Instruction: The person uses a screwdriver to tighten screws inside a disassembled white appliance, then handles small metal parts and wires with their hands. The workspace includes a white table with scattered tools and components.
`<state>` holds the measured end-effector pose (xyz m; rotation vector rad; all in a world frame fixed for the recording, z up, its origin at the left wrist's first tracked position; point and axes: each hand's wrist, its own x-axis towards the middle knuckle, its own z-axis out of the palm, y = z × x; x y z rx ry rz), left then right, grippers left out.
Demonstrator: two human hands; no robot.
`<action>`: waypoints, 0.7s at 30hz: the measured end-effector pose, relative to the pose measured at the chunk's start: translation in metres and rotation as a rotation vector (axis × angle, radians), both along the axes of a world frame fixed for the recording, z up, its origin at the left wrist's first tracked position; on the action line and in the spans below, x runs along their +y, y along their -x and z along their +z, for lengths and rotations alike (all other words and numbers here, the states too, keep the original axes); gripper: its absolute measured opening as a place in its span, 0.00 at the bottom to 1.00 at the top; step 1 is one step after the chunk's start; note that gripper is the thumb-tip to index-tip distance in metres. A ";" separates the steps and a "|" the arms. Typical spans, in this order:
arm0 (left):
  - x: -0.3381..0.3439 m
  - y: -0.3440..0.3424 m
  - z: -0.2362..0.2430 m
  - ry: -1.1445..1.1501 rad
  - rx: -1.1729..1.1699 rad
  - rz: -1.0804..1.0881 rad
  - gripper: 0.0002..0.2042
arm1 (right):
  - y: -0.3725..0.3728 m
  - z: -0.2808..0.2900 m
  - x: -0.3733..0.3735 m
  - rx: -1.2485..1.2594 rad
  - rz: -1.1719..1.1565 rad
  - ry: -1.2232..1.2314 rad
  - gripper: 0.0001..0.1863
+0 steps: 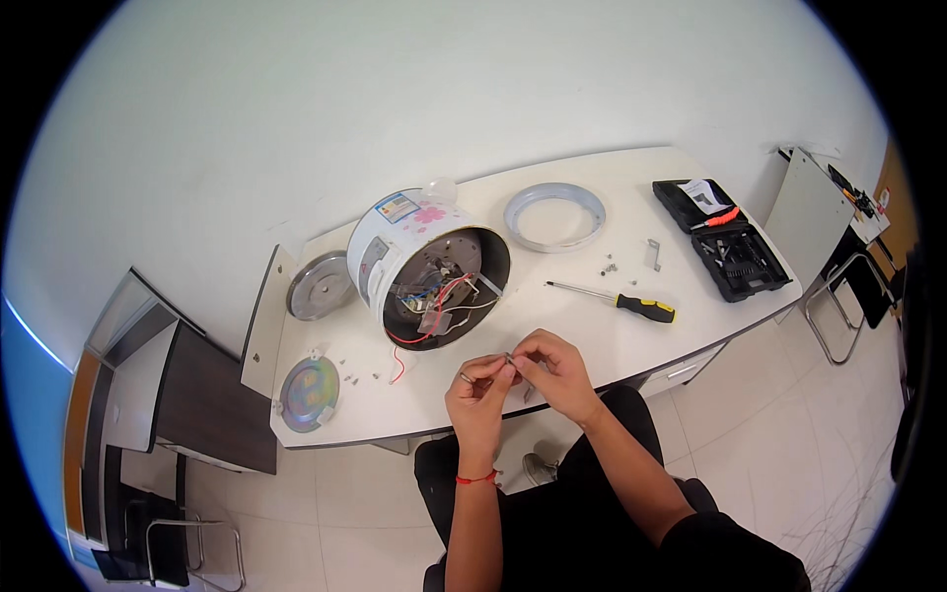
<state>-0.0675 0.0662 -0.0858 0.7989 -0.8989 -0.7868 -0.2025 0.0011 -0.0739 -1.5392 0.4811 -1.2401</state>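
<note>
My left hand [477, 395] and my right hand [556, 377] meet over the table's front edge, fingertips pinched together. Between them is a small dark piece [509, 359], too small to name. Just beyond lies a white rice cooker body [380, 242] with pink flowers, tipped on its side. Its open underside faces me and shows wiring [434, 301]; a red wire [399, 367] hangs out onto the table. Right of my hands rests a yellow and black screwdriver [646, 308], its shaft pointing left.
A pale ring [513, 229], a metal bracket [654, 255] and loose screws [610, 266] lie on the white table [473, 380]. An open black tool case [760, 286] sits at the right. Leftward are a round metal lid [306, 296], a shiny disc [310, 393] and more screws [355, 381].
</note>
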 end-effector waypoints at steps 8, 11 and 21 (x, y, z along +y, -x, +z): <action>0.001 -0.001 -0.002 0.001 0.025 -0.032 0.05 | 0.001 -0.006 -0.003 -0.029 0.051 -0.066 0.03; 0.000 -0.001 -0.002 0.008 0.037 -0.038 0.06 | 0.001 -0.007 -0.003 -0.027 0.058 -0.104 0.03; 0.001 -0.002 -0.005 -0.008 0.022 -0.035 0.05 | 0.003 -0.003 -0.003 -0.027 0.103 -0.116 0.03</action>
